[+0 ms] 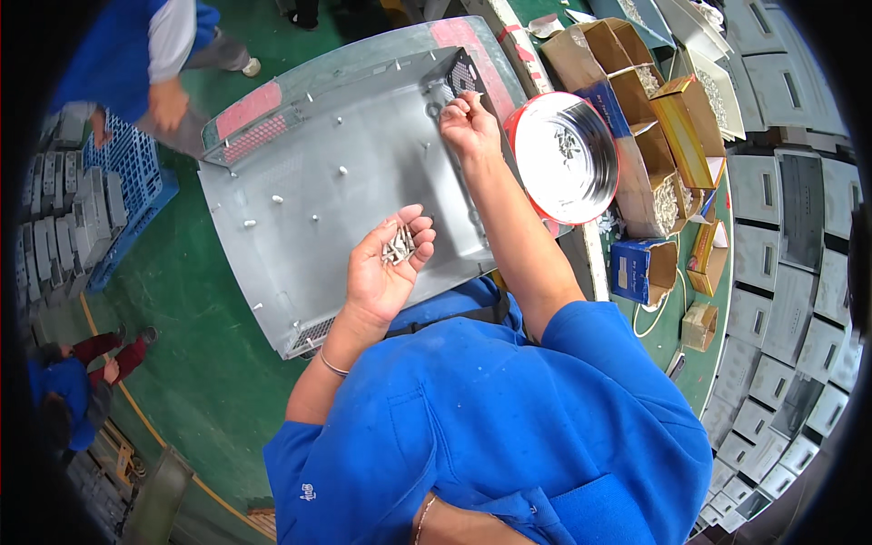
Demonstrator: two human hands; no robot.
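My left hand [381, 272] is palm up over the near edge of a grey metal housing [363, 136]. Its fingers curl around a small heap of whitish pegs [398, 245]. Near the housing's far right corner, my right hand [470, 127] has its fingertips drawn together; whatever they hold is too small to make out. Several pegs stand up from the housing floor, such as a white peg [343, 170] near its middle. Close by on the right is a round steel bowl [568, 198] with a red rim and more small pegs inside.
Divided cardboard boxes [607, 45] with small parts stand beyond the bowl, beside a blue box [633, 271]. At left are a co-worker [118, 54], a blue pallet [132, 186] and stacked grey metal parts [68, 204]. Another person [68, 395] sits lower left. Pale panels [754, 209] line the right side.
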